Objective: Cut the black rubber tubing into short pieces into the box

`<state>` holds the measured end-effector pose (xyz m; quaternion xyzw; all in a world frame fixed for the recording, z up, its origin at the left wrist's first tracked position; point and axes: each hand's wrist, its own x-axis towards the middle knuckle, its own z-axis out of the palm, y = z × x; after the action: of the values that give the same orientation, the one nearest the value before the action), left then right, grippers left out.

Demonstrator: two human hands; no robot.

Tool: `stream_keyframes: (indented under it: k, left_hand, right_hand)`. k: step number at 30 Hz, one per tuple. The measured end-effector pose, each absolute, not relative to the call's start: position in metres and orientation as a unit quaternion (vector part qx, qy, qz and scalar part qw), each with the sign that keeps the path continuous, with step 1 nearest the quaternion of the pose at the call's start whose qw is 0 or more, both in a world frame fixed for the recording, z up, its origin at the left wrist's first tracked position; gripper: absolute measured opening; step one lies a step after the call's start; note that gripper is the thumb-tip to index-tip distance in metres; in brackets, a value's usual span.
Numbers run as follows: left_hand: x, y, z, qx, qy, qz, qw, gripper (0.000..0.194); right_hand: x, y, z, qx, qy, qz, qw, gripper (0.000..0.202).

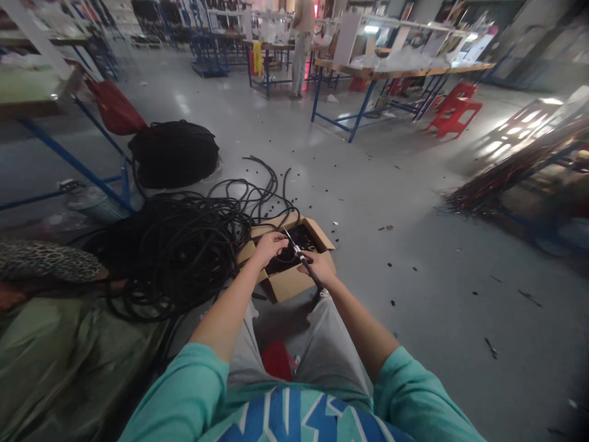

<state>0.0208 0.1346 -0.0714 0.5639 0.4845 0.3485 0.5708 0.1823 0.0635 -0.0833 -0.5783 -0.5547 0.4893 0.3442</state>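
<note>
My right hand [318, 267] is closed round a black-handled tool with a thin metal blade [298, 250]. The tool slants up and left over an open cardboard box [291, 283] on the floor between my knees. Close to the blade, my left hand [271, 245] has its fingers pinched together; what they hold, if anything, is too small to name. Inside the box lie small black pieces [304, 236], partly hidden by my hands. Black tubing or cable [184, 245] is heaped in loose loops to the left, with several ends [267, 169] reaching behind the box.
Behind the heap stands a bulky black bundle [175, 153]. A person's patterned sleeve or trouser leg [46, 258] enters at left. Small black scraps [392, 302] litter the floor. Workbenches [368, 73], red stools [455, 110] and a rack of thin rods [501, 166] stand further off.
</note>
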Motion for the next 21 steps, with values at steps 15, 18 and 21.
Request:
stream_keyframes:
  k: [15, 18, 21]
  left_hand:
    - [0.016, 0.156, -0.082, 0.664, 0.507, 0.291, 0.467, 0.016]
    - [0.017, 0.152, -0.080, 0.649, 0.487, 0.286, 0.510, 0.013]
    - [0.018, 0.149, -0.076, 0.600, 0.477, 0.286, 0.575, 0.014]
  right_hand:
    - [0.176, 0.073, -0.094, -0.567, -0.506, 0.548, 0.350, 0.044]
    - [0.176, 0.074, -0.088, -0.545, -0.517, 0.553, 0.360, 0.048]
    - [0.176, 0.074, -0.082, -0.528, -0.523, 0.559, 0.367, 0.050]
